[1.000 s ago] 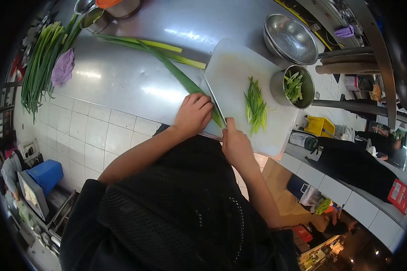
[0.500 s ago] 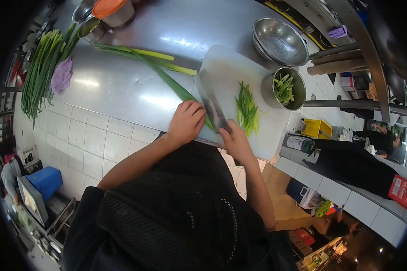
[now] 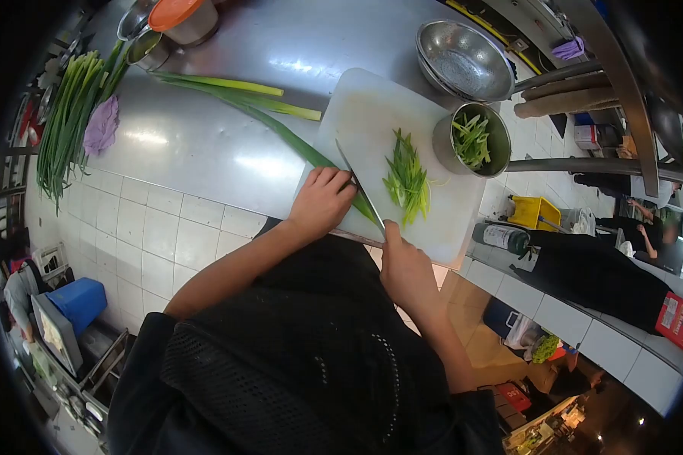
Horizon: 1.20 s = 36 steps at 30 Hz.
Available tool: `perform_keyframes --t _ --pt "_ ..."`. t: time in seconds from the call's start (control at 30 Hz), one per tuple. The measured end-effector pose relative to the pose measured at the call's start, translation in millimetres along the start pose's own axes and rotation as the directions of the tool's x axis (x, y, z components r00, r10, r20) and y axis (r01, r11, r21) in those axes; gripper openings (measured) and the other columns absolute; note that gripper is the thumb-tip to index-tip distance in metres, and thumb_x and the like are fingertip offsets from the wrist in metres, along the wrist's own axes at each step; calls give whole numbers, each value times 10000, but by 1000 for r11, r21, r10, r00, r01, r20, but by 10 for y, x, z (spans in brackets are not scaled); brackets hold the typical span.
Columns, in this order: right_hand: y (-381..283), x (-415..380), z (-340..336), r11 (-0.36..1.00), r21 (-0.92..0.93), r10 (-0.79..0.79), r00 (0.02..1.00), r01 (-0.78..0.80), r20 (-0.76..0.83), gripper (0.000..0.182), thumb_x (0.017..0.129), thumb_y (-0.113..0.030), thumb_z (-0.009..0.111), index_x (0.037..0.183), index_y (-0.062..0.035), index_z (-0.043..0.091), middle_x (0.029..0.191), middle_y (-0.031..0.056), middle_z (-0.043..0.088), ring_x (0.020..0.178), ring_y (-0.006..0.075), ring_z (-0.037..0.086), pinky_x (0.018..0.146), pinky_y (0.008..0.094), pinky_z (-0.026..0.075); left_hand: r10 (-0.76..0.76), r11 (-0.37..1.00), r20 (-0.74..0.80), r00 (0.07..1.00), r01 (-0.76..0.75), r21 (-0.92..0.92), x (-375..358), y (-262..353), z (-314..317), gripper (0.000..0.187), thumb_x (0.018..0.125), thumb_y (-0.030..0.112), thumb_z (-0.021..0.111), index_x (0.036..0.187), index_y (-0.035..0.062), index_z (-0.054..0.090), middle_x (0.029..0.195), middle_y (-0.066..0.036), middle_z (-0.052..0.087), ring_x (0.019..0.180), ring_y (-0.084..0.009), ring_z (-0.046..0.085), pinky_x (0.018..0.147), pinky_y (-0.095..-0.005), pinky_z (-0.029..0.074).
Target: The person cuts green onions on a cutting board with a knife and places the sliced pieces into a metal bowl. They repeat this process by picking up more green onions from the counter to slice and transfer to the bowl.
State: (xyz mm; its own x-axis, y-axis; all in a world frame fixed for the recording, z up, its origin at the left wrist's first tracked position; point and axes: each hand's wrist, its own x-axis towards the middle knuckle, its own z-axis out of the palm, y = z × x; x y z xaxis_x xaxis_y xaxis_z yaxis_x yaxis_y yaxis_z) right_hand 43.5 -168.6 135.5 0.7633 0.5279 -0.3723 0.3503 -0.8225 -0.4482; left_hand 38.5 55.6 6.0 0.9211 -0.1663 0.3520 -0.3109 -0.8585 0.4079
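My left hand (image 3: 322, 201) is closed with curled fingers over a long green onion (image 3: 287, 136), pressing it to the near left edge of the white cutting board (image 3: 357, 95). In my right hand (image 3: 408, 265) is the handle of a knife (image 3: 362, 182). Its blade stands nearly edge-on across the onion, right beside my left fingertips. Sliced green onion (image 3: 407, 180) lies in a pile on the board, right of the blade. A metal pot (image 3: 449, 155) with more cut green pieces stands at the board's right side.
Stacked metal bowls (image 3: 467, 61) stand behind the pot. A large bunch of green onions (image 3: 68, 125) and a purple cloth (image 3: 102, 127) lie at the table's left end. An orange-lidded container (image 3: 186, 23) is at the back left. A person (image 3: 645, 235) is at far right.
The knife has turned from showing its broad side to nearly edge-on, and my right hand has shifted slightly down and right. My left hand still holds the onion. The view has moved slightly.
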Motion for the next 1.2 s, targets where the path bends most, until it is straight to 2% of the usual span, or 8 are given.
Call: perform_keyframes --t 0.17,0.37,0.53,0.67,0.77,0.93,1.03,1.2 --pt "-64 -320 -113 995 -89 58 991 -48 122 443 996 -53 573 1415 39 460 901 290 724 810 494 737 721 620 572 -14 1000 22 1000 13 19 7 -6 -15 197 917 150 723 1100 79 715 1182 -91 643 1172 -318 605 1074 -457 479" --pt "299 173 521 998 53 39 999 -37 -37 317 1087 -106 551 1374 -1 468 805 302 705 762 513 707 693 628 542 -10 999 19 1000 11 -48 -5 -38 -13 252 884 128 755 1123 63 708 1187 -101 634 1173 -337 603 1042 -479 489" --pt "-138 55 38 995 -94 -25 999 27 28 341 971 -29 583 1294 -7 475 901 264 728 772 486 741 706 585 591 -22 998 39 999 24 -53 -59 -114 29 251 896 117 732 1137 50 708 1189 -98 637 1178 -329 598 1051 -465 489" --pt "150 27 528 986 -159 50 997 -40 61 369 963 -24 589 1312 3 474 912 260 730 757 488 737 690 555 600 -12 997 30 999 14 -70 -59 -113 -12 252 897 113 715 1139 44 708 1165 -95 635 1182 -320 595 1062 -458 488" --pt "221 291 679 987 -144 -92 988 74 -122 377 951 -20 594 1309 5 476 905 254 729 744 477 738 660 538 605 -10 997 22 1000 11 -76 -56 -115 -13 252 896 101 712 1140 39 706 1159 -99 634 1180 -322 592 1058 -459 491" --pt "-167 -15 39 991 -129 -38 999 42 30 344 947 -21 604 1268 -2 483 883 260 723 743 470 739 675 573 595 3 996 19 1000 -1 -84 -85 -168 43 242 896 92 715 1130 34 703 1159 -101 633 1180 -327 591 1050 -454 497" --pt "25 -90 359 996 -61 63 996 -59 65 294 984 -54 601 1247 5 483 847 273 716 752 490 729 690 601 577 -7 996 8 1000 7 -87 -94 -166 35 232 898 92 716 1121 31 701 1161 -101 634 1181 -333 592 1048 -451 499" --pt "90 480 592 993 114 0 995 12 -99 253 1078 -131 572 1271 -2 471 826 313 705 799 544 702 728 644 543 16 994 54 998 -10 -109 -75 -161 12 221 901 92 729 1111 27 702 1193 -124 628 1207 -341 590 1054 -444 497"
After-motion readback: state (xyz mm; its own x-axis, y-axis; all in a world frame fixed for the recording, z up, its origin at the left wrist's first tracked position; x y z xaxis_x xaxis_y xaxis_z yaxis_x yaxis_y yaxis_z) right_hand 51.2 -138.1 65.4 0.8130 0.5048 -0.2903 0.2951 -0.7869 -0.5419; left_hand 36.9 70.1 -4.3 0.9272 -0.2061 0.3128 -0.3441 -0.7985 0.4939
